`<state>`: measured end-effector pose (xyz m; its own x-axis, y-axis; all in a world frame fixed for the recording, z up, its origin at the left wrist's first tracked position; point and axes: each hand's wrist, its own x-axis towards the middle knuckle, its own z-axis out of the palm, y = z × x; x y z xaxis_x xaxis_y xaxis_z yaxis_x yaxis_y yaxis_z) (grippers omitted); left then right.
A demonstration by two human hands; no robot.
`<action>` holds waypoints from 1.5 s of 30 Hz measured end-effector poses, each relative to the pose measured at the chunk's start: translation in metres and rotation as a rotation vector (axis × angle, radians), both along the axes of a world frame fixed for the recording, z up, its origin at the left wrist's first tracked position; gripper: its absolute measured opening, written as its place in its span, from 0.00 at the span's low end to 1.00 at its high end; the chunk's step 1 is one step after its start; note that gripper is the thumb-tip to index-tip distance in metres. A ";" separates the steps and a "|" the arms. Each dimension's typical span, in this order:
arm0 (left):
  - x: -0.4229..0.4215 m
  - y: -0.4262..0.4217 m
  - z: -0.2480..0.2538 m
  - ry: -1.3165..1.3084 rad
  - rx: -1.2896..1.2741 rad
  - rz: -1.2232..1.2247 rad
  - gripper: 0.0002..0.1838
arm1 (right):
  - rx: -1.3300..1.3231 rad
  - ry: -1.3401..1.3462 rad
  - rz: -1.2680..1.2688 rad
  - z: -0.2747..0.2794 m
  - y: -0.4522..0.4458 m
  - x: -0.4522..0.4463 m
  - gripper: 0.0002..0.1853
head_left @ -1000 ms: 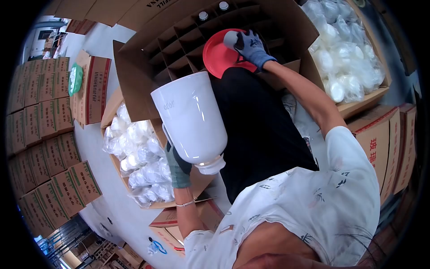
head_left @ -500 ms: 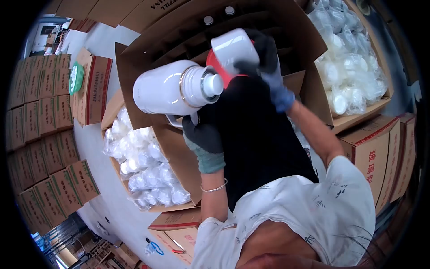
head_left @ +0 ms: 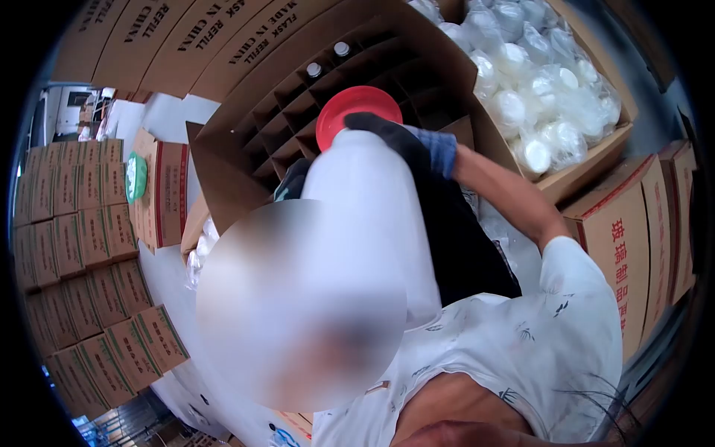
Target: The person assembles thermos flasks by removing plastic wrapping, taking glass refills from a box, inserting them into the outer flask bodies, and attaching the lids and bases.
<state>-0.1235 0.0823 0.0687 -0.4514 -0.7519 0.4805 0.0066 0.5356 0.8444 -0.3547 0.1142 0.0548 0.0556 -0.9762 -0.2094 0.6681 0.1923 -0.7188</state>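
A white vacuum flask (head_left: pixel 365 216) is raised close to my face, its wide end toward me, its narrower end pointing away over the carton. My right hand (head_left: pixel 398 141), in a dark glove with a blue cuff, is closed round the narrow end. My left hand (head_left: pixel 293 179), also gloved, is against the flask's left side; most of its fingers are hidden behind it. A red round dish (head_left: pixel 365 98) lies just beyond the right hand. The white cup cannot be made out separately. A blurred patch covers the lower part of the flask.
A divided carton (head_left: pixel 283 100) stands ahead, with two white-capped items (head_left: pixel 313 70) in its cells. At right is a box of plastic-wrapped white parts (head_left: pixel 514 104). Stacked cartons (head_left: pixel 82 216) line the left; a green basin (head_left: pixel 135 177) sits on another box.
The flask has swung from lying sideways at left to a raised position close to me. My right hand moved from the white cup to the flask's narrow end. The red dish is more exposed.
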 end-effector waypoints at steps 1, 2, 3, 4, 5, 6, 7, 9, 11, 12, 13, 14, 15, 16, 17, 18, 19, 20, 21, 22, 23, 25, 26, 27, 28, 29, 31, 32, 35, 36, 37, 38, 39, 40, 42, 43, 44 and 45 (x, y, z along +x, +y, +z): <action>0.001 -0.003 0.002 -0.026 0.007 -0.051 0.22 | -0.015 0.065 0.131 0.001 -0.004 -0.009 0.24; 0.002 -0.005 0.005 -0.053 0.014 -0.102 0.20 | -0.499 0.703 0.161 0.006 -0.005 -0.021 0.23; 0.005 -0.008 0.001 -0.166 -0.124 -0.081 0.16 | -0.904 1.322 -0.118 0.020 -0.004 -0.031 0.22; 0.010 -0.009 -0.005 -0.276 -0.263 -0.057 0.14 | -0.571 1.302 0.111 0.036 -0.008 -0.034 0.26; 0.026 -0.010 -0.025 -0.471 -0.411 -0.003 0.15 | -0.237 1.245 0.325 0.059 -0.009 -0.033 0.29; 0.036 -0.005 -0.034 -0.584 -0.568 -0.080 0.17 | -0.292 1.371 0.336 0.061 -0.005 -0.029 0.37; 0.043 -0.001 -0.038 -0.694 -0.728 -0.157 0.20 | -0.286 1.571 0.383 0.044 -0.011 -0.019 0.33; 0.047 0.014 -0.029 -0.726 -0.666 -0.190 0.19 | -0.520 1.422 0.375 0.032 -0.012 -0.036 0.27; 0.047 0.030 -0.016 -0.788 -0.421 -0.087 0.21 | -0.499 1.211 -0.024 0.053 -0.005 -0.086 0.20; 0.051 0.034 -0.017 -0.810 -0.253 -0.056 0.22 | -0.589 1.228 -0.296 0.034 -0.017 -0.123 0.19; 0.053 0.036 -0.019 -0.827 -0.089 -0.028 0.23 | -0.492 0.873 -0.402 0.038 -0.014 -0.152 0.18; 0.057 0.040 -0.020 -0.637 0.199 0.045 0.23 | -0.429 0.937 -0.520 0.013 -0.024 -0.203 0.19; 0.053 0.041 -0.022 -0.437 0.484 0.114 0.23 | -0.355 0.996 -0.633 -0.011 -0.033 -0.253 0.20; 0.034 0.041 -0.012 -0.159 0.633 0.108 0.25 | 0.074 1.170 -0.452 -0.002 -0.032 -0.285 0.26; 0.006 0.042 0.010 -0.071 0.832 0.190 0.26 | -0.055 1.461 -0.833 -0.071 -0.054 -0.350 0.21; -0.017 0.037 0.017 -0.110 0.829 0.186 0.26 | 0.151 1.684 -0.820 -0.079 -0.041 -0.372 0.22; -0.033 0.033 0.020 -0.202 0.770 0.159 0.26 | 0.202 1.789 -0.816 -0.110 -0.043 -0.416 0.23; -0.046 0.026 0.017 -0.314 0.654 0.109 0.26 | 0.375 1.880 -0.785 -0.121 -0.044 -0.445 0.25; -0.058 0.016 0.011 -0.411 0.551 0.060 0.26 | 0.551 1.965 -0.734 -0.132 -0.044 -0.474 0.26; -0.069 0.007 0.005 -0.489 0.469 0.022 0.26 | 0.631 2.032 -0.745 -0.144 -0.050 -0.496 0.27; -0.078 0.000 0.000 -0.531 0.434 0.001 0.26 | 0.745 1.983 -0.680 -0.154 -0.055 -0.520 0.29; -0.095 -0.016 -0.003 -0.622 0.377 -0.040 0.26 | 0.970 1.887 -0.526 -0.155 -0.067 -0.548 0.34; -0.099 -0.022 -0.004 -0.642 0.374 -0.046 0.26 | 1.028 1.873 -0.544 -0.159 -0.075 -0.558 0.34; -0.106 -0.027 -0.005 -0.670 0.368 -0.057 0.26 | 1.086 1.858 -0.561 -0.166 -0.082 -0.569 0.35; -0.111 -0.030 -0.007 -0.700 0.365 -0.065 0.26 | 1.140 1.840 -0.537 -0.172 -0.090 -0.579 0.35; -0.116 -0.034 -0.008 -0.721 0.365 -0.071 0.26 | 1.171 1.826 -0.528 -0.184 -0.094 -0.589 0.35; -0.121 -0.039 -0.009 -0.747 0.371 -0.081 0.26 | 1.223 1.819 -0.526 -0.206 -0.101 -0.608 0.35; -0.122 -0.040 -0.009 -0.761 0.372 -0.083 0.27 | 1.242 1.816 -0.522 -0.218 -0.104 -0.618 0.35; -0.123 -0.042 -0.008 -0.785 0.373 -0.095 0.27 | 1.238 1.829 -0.543 -0.249 -0.103 -0.642 0.35; -0.123 -0.042 -0.007 -0.788 0.373 -0.100 0.27 | 1.205 1.821 -0.565 -0.255 -0.100 -0.645 0.35; -0.124 -0.043 -0.008 -0.791 0.370 -0.108 0.27 | 1.163 1.821 -0.604 -0.260 -0.096 -0.649 0.35; -0.122 -0.042 -0.006 -0.787 0.370 -0.113 0.27 | 1.116 1.676 -0.608 -0.248 -0.091 -0.640 0.32; -0.120 -0.041 -0.004 -0.783 0.368 -0.120 0.27 | 0.958 1.797 -0.677 -0.244 -0.082 -0.635 0.30; -0.117 -0.039 -0.002 -0.777 0.362 -0.128 0.27 | 0.789 1.913 -0.745 -0.241 -0.074 -0.628 0.27; -0.109 -0.036 0.002 -0.755 0.351 -0.142 0.27 | 0.406 2.067 -0.914 -0.234 -0.065 -0.610 0.20; -0.106 -0.034 0.004 -0.741 0.341 -0.153 0.27 | 0.208 2.135 -0.944 -0.220 -0.062 -0.598 0.18; -0.100 -0.032 0.006 -0.722 0.346 -0.160 0.27 | 0.089 2.009 -0.974 -0.207 -0.060 -0.584 0.18; -0.094 -0.028 0.009 -0.716 0.332 -0.174 0.27 | -0.028 1.878 -0.995 -0.186 -0.059 -0.560 0.18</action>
<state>-0.2171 0.0544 0.0775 -0.6888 -0.6951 -0.2059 -0.5361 0.2972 0.7901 -0.9145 0.0548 -0.1312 -0.5598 -0.5423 0.6266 -0.8253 0.2963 -0.4808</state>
